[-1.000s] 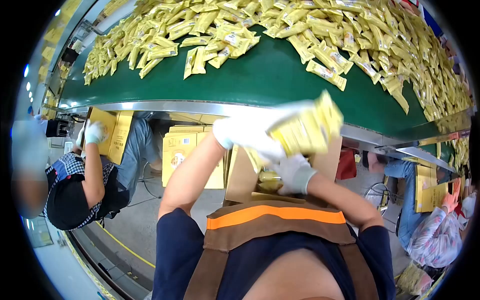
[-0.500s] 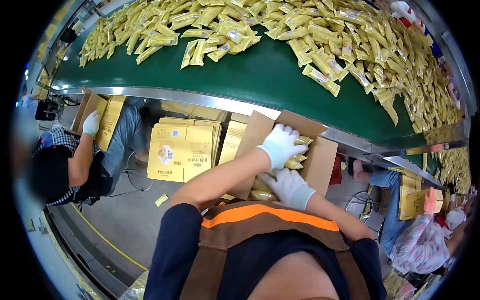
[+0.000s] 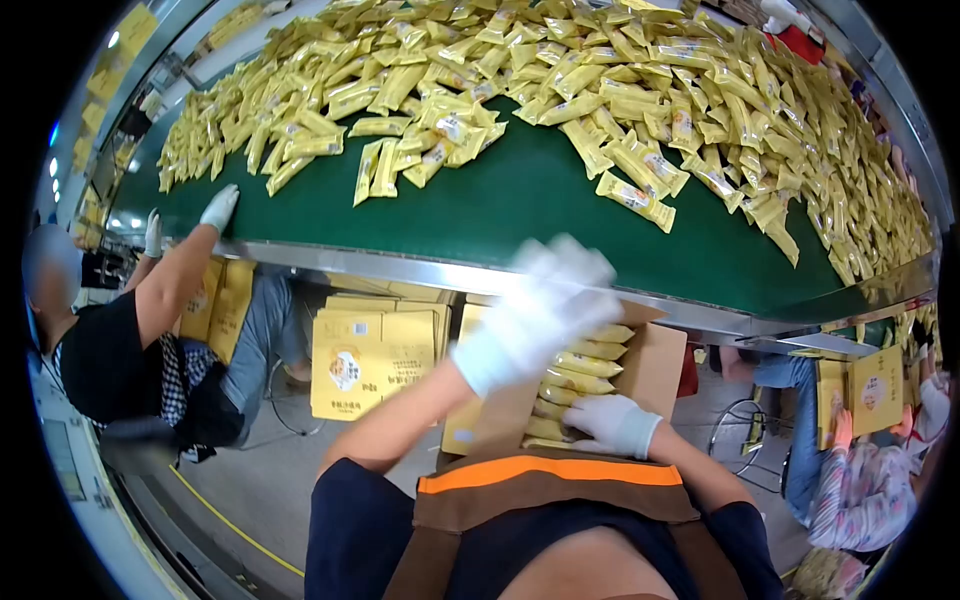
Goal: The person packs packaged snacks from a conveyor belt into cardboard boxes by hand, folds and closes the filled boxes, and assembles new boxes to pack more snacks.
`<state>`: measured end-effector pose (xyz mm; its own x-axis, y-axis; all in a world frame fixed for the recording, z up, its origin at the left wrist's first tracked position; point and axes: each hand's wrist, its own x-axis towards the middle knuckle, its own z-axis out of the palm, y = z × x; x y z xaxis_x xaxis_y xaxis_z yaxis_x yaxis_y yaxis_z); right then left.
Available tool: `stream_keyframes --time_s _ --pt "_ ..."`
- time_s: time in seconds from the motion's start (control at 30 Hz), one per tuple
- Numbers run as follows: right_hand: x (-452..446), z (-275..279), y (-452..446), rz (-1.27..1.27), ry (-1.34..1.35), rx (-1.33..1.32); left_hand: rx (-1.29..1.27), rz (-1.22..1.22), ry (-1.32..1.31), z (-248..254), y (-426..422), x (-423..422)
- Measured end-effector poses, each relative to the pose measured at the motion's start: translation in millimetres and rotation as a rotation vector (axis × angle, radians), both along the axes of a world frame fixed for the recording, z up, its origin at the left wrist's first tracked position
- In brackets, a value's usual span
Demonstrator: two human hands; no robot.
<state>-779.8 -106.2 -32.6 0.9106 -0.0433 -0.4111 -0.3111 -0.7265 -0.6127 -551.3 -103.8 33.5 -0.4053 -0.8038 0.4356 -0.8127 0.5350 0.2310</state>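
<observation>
An open cardboard box [image 3: 655, 375] stands against my apron, with yellow snack packets [image 3: 585, 366] stacked in rows inside. My left hand [image 3: 545, 310], in a white glove, is raised over the box's far left side near the belt edge. Motion smears its fingers, so their pose is unclear. Down in the box, my gloved right hand [image 3: 612, 425] rests on the near packets with its fingers stretched to the left. Part of the box's inside is hidden under both hands.
A green conveyor belt [image 3: 440, 225] runs across the front, heaped with many yellow packets [image 3: 690, 120]. Its metal edge [image 3: 400, 268] borders the box. Folded yellow cartons [image 3: 370, 365] stand to the left. Co-workers sit on either side; one gloved hand [image 3: 220, 207] reaches over the belt.
My left hand has lifted out of the box toward the belt. My right hand has shifted slightly right, exposing more packets. The left co-worker's hand has moved from a carton to the belt.
</observation>
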Motion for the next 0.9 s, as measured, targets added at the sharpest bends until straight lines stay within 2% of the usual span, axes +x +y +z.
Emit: stream_keyframes --time_s 0.03,0.07,0.1,0.13,0.17,0.23,0.3,0.37,0.43,0.47,0.57,0.67,0.77,0.83,0.9 --pt "1 0 0 -0.036 -0.004 0.023 -0.051 0.251 -0.023 33 -9 31" --pt "1 -1 1 -0.071 -0.005 0.041 -0.252 0.485 -0.078 11 -28 76" --pt "2 -1 0 -0.109 -0.005 0.061 -0.546 0.621 0.009 -18 -46 123" --pt "4 0 -2 -0.141 0.021 0.077 -0.545 0.835 -0.020 -33 -59 167" --pt "5 0 -3 -0.162 0.031 0.084 -0.454 1.082 0.020 -70 -67 221" --pt "5 -1 -3 -0.212 0.047 0.104 -0.246 1.240 0.005 -153 -65 312" --pt "2 -8 -3 -0.234 -0.011 0.090 0.057 1.157 0.056 -152 -51 304" --pt "0 -19 -1 -0.217 -0.071 0.064 0.147 1.290 0.071 -126 -41 265" --pt "5 -7 -5 -0.211 0.051 0.087 0.108 1.192 0.246 -122 -25 255" --pt "3 -13 -5 -0.194 -0.021 0.059 0.124 1.208 0.218 -117 -15 247" --pt "2 -9 -6 -0.183 -0.150 -0.041 0.264 1.231 -0.143 -104 6 230" --pt "-2 -8 -4 -0.206 -0.246 -0.094 0.305 1.147 -0.246 -94 14 225" --pt "-5 -7 4 -0.219 -0.283 -0.122 -0.019 1.244 0.097 -107 3 235" --pt "-12 -6 9 -0.289 -0.364 -0.060 -0.028 1.068 0.271 -127 -15 255" --pt "-14 -7 13 -0.343 -0.414 -0.034 0.120 1.131 -0.113 -143 -21 248"
